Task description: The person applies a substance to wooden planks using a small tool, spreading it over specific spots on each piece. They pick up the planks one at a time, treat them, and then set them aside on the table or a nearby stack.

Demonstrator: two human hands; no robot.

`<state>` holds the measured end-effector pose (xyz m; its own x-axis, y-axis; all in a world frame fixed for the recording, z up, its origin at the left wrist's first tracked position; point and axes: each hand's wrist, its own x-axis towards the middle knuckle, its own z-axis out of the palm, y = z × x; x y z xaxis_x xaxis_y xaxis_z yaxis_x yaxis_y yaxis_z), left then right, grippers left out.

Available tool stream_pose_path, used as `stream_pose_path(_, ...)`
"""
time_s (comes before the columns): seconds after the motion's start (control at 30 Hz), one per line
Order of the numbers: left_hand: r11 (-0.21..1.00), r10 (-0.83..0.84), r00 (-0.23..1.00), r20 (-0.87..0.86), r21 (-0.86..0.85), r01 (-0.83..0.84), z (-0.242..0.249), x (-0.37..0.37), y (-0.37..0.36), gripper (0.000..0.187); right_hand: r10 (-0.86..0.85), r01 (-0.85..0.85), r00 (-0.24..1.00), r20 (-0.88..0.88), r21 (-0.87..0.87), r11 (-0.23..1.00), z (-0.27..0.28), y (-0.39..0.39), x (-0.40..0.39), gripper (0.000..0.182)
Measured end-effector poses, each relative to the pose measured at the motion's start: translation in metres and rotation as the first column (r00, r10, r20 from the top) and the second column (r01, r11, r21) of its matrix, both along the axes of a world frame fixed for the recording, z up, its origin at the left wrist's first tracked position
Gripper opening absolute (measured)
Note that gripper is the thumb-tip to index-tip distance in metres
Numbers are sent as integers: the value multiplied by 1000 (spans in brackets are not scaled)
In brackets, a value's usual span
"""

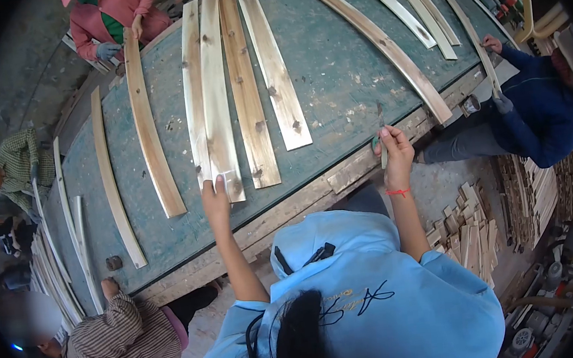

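My left hand (216, 205) is at the near end of a pale wooden plank (195, 98), fingers and thumb closed at its end. Against that plank's right side lies a second, longer-reaching plank (216, 90) with dark knots. My right hand (397, 154) is raised near the table's front edge, its fingers pinched around what looks like a small putty knife (380, 113) with a narrow dark blade pointing away from me. Something green shows beside those fingers. Between my hands lie a browner plank (241, 87) and another knotty plank (274, 78).
More planks lie across the green table (332, 79). Co-workers stand around it: one in dark blue (532, 110) at right, one in striped clothing (123, 336) at left, others beyond. A small dark block (113, 263) sits near the left edge. Wood offcuts (468, 231) are piled on the floor.
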<state>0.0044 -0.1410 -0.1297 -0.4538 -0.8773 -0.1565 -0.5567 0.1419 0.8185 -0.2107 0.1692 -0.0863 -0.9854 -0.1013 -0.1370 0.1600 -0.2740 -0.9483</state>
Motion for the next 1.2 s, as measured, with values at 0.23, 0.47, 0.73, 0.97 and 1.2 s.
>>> stream_pose_path(0.23, 364, 436, 538, -721, 688, 627, 11, -6, 34, 63, -38, 38, 999, -5, -26, 999, 0, 31, -9, 18)
stream_pose_path(0.47, -20, 643, 346, -684, 436, 900, 17, -59, 46, 65, -19, 20, 1000, 9, -70, 997, -7, 66, -37, 17)
stream_pose_path(0.73, 153, 575, 346, -741, 514, 844, 173, 17, 113, 57, -135, 136, 990, 37, -48, 989, -21, 113, -66, 18)
stream_pose_path(0.97, 447, 359, 612, -705, 706, 550, 223, 105, 164, 77, -70, 72, 997, 41, -42, 997, -24, 113, -74, 18)
stream_pose_path(1.2, 524, 211, 697, -685, 681, 511, 208, 128, 185, 83, 27, -27, 1000, 4, -44, 999, -9, 83, -75, 17)
